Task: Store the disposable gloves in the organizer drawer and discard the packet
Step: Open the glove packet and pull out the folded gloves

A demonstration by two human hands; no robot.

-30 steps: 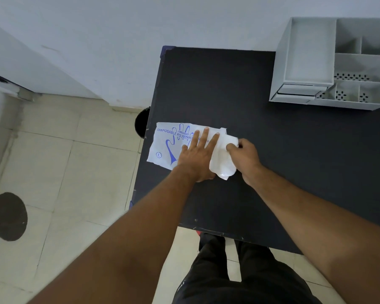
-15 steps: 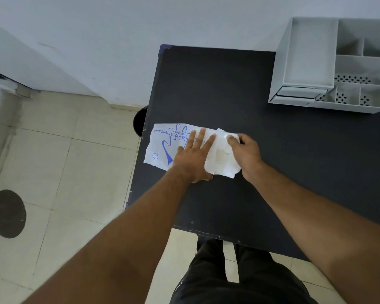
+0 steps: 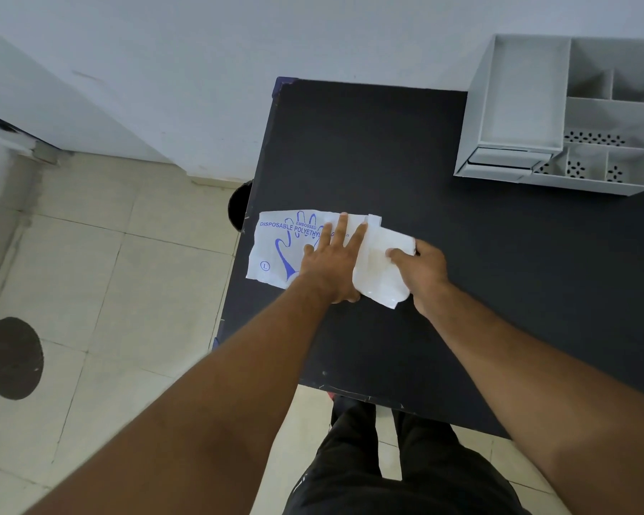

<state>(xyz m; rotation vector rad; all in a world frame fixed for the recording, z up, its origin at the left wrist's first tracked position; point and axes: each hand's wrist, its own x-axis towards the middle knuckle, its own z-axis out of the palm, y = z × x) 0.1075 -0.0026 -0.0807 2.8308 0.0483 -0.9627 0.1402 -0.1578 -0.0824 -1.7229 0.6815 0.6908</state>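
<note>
A white packet (image 3: 276,247) printed in blue with a glove outline lies flat at the left edge of the black table (image 3: 387,150). My left hand (image 3: 331,265) presses flat on its right half, fingers spread. A stack of translucent white gloves (image 3: 378,269) sticks out of the packet's right end. My right hand (image 3: 422,271) pinches the stack's right edge between thumb and fingers. The grey organizer (image 3: 558,117) stands at the table's far right, its small drawer (image 3: 506,159) at the lower left front looking closed.
A white wall runs behind the table. Beige floor tiles lie to the left, with a dark round patch (image 3: 11,358). A dark round object (image 3: 238,206) shows under the table's left edge. My legs in black trousers (image 3: 387,470) are below the near edge.
The glove stack has slid further right out of the packet with my right hand. My left hand has stayed pressed on the packet.
</note>
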